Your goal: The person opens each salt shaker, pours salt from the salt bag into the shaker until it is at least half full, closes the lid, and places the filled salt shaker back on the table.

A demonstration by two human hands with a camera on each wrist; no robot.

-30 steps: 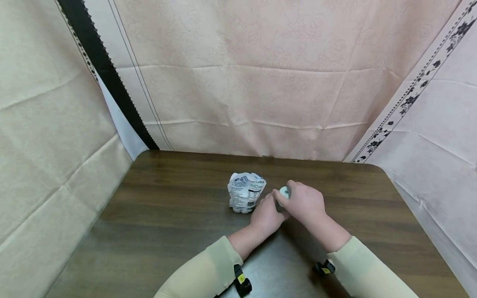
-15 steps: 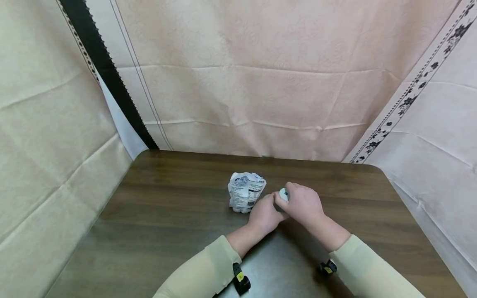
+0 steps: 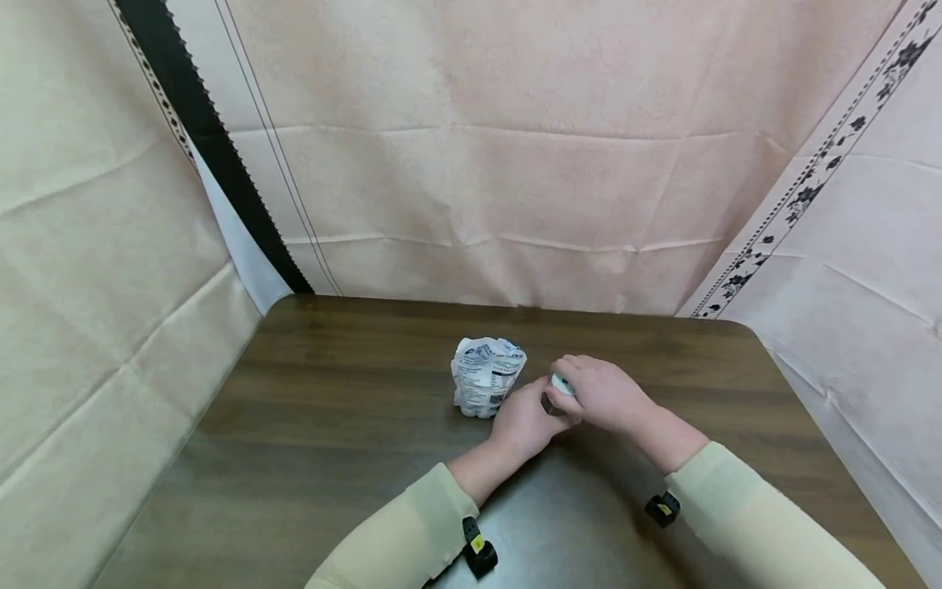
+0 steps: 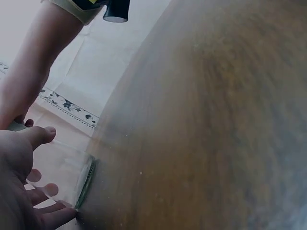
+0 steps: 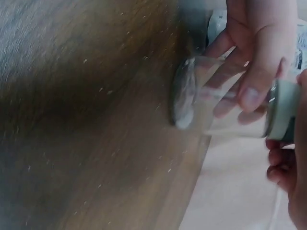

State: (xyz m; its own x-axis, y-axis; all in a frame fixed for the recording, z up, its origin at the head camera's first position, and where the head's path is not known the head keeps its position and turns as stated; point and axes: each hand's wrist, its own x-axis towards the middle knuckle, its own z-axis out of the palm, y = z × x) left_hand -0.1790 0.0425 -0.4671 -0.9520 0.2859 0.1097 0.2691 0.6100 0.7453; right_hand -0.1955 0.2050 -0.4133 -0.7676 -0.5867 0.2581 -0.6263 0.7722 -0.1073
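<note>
- The left hand (image 3: 524, 421) curls round the glass jar (image 5: 206, 112).
- The right hand (image 3: 603, 394) grips the jar's lid (image 5: 285, 108).
- The jar stands on the wooden table (image 3: 331, 442), near a white packet (image 3: 486, 380).

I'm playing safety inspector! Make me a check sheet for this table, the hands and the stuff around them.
Surface: brown wood-grain table, with shiny glare between the forearms.
Job's things: clear glass jar with a pale green lid at its mouth.
Clutter: white printed packet beside the left hand; can't tell if they touch.
Hands: left hand holds the jar; right hand grips the lid. A black device is at each wrist.
Cables: nothing seen.
Surroundings: pale cloth hangings behind the table and along both sides.
</note>
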